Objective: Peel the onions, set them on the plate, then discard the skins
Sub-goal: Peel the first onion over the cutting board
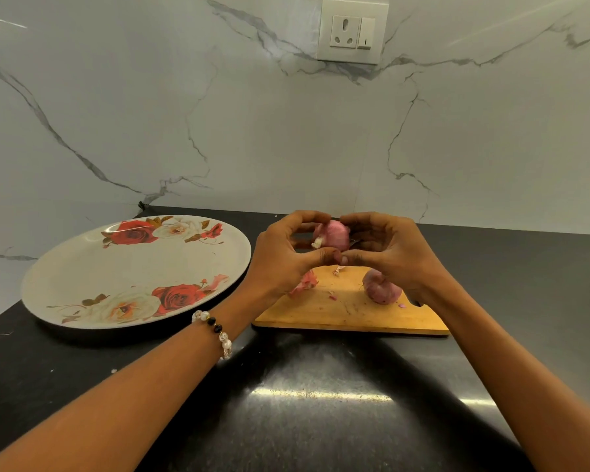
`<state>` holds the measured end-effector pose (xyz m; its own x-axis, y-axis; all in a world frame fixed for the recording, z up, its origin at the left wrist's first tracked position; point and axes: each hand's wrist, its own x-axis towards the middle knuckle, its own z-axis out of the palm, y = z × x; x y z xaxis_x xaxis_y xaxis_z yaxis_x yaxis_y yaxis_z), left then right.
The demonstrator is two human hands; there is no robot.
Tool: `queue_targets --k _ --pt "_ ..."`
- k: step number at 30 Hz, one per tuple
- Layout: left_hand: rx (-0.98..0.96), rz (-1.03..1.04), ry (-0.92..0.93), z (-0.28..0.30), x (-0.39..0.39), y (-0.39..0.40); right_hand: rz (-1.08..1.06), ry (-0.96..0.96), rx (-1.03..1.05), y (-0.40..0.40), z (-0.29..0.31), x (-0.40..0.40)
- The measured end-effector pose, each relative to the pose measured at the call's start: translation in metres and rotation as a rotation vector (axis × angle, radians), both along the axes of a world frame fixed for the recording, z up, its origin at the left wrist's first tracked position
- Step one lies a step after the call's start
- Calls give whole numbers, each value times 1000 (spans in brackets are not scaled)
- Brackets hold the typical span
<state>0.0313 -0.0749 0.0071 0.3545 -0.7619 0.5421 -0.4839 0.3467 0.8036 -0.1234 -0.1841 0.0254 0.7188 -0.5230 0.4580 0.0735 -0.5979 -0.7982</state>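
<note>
Gripping pink onion with left hand and right hand; white root end leftward.

Bare counter before board

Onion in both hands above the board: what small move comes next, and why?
Probably keep peeling: the held onion sits gripped between the left hand and right hand, and it looks only partly stripped. The plate holds no onion yet, and a second onion waits on the cutting board.
</note>
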Motion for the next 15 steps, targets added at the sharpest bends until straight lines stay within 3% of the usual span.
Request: queue_targets --k 10,15 --pt "33 -26 176 -1 2 -3 0 -214 324 7 2 2" --pt "77 -106 262 -1 1 -1 -77 -297 378 12 2 7"
